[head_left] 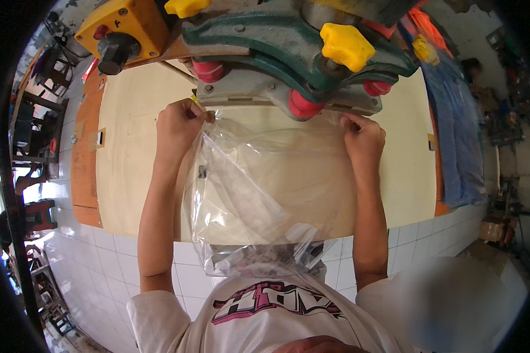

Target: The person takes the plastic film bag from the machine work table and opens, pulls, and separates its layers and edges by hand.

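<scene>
A clear plastic bag (259, 176) hangs spread between my hands, its far edge up against the grey metal bar (241, 94) of a green machine (247, 41). My left hand (181, 125) pinches the bag's far left corner. At the far right corner my right hand (364, 136) grips it between thumb and fingers. The bag lies over the cream table top (129, 165), creased, and its near end droops past the table's front edge toward my shirt. Whether the far edge passes under the bar is hidden.
Yellow star-shaped knobs (347, 47) and red rubber feet (305, 103) stick out from the machine. A yellow control box (122, 29) with a black dial stands at the far left. Blue plastic sheeting (456, 135) hangs along the right side. White floor tiles (112, 253) lie below.
</scene>
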{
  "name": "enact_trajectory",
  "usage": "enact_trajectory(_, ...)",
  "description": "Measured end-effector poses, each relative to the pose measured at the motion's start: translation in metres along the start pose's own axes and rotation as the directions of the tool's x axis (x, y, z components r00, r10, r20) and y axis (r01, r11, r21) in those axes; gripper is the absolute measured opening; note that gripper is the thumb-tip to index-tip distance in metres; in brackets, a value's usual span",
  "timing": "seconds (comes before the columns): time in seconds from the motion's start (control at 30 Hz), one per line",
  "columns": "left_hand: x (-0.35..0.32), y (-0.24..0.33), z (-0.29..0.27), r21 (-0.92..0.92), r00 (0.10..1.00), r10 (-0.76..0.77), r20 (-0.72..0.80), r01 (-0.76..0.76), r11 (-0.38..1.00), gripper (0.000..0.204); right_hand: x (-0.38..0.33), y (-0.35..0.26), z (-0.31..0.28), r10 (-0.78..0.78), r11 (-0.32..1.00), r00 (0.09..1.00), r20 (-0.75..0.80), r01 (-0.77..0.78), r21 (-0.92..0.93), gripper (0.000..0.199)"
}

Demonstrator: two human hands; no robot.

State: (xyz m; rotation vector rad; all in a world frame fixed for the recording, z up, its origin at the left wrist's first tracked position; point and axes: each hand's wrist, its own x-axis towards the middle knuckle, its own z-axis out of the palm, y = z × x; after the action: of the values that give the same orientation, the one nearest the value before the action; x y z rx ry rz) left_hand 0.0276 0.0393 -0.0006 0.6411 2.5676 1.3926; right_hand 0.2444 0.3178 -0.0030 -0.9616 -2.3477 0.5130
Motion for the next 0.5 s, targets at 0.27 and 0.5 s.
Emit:
enact_trajectory(0.27, -0.001, -0.02, 0.006, -0.178, 0.999, 0.023, 0.026, -0.018, 0.984, 0.01, -0.001, -0.003, -0.009, -0.015, 0.999, 0.995, 0.101, 0.01, 0.041, 0.015)
enact_trajectory(0.5, -0.012, 0.007, -0.009, -0.38, 0.984, 0.009, 0.177, 0.06, 0.923, 0.009, -0.002, -0.005, -0.01, -0.02, 1.0, 0.995, 0.099, 0.021, -0.01, 0.017)
